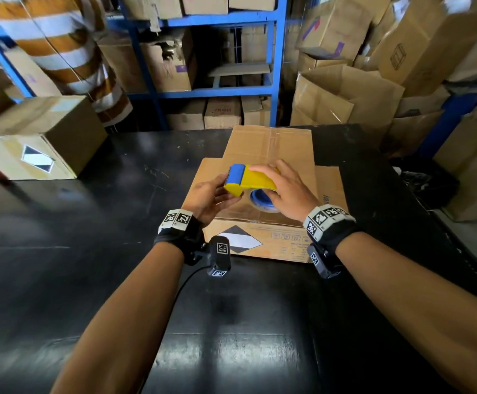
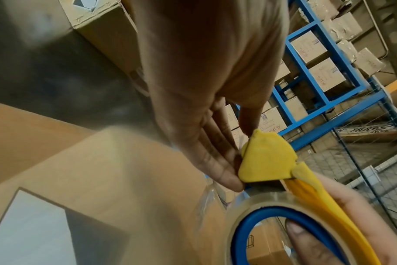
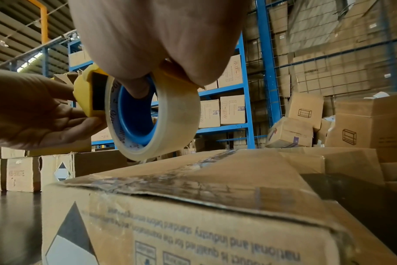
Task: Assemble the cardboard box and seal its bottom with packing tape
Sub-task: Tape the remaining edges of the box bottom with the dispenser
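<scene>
A cardboard box (image 1: 268, 149) lies on the black table (image 1: 89, 251), its closed flaps on top with old clear tape along the seam; one side shows a black-and-white diamond label (image 3: 66, 242). A yellow tape dispenser (image 1: 255, 180) with a blue roller hovers just above the box. My right hand (image 1: 285, 191) grips it from above, one finger inside the blue core of the clear tape roll (image 3: 177, 116). My left hand (image 1: 226, 191) pinches the dispenser's yellow front end (image 2: 267, 161) between thumb and straight fingers. The roll's lowest edge hangs close over the box top (image 3: 215, 170).
A second closed box (image 1: 38, 137) sits on the table's far left. Blue shelving (image 1: 277, 66) full of cartons stands behind. Open and stacked cartons (image 1: 345, 100) crowd the right. A person in an orange-and-white striped shirt (image 1: 61, 52) stands at the back left.
</scene>
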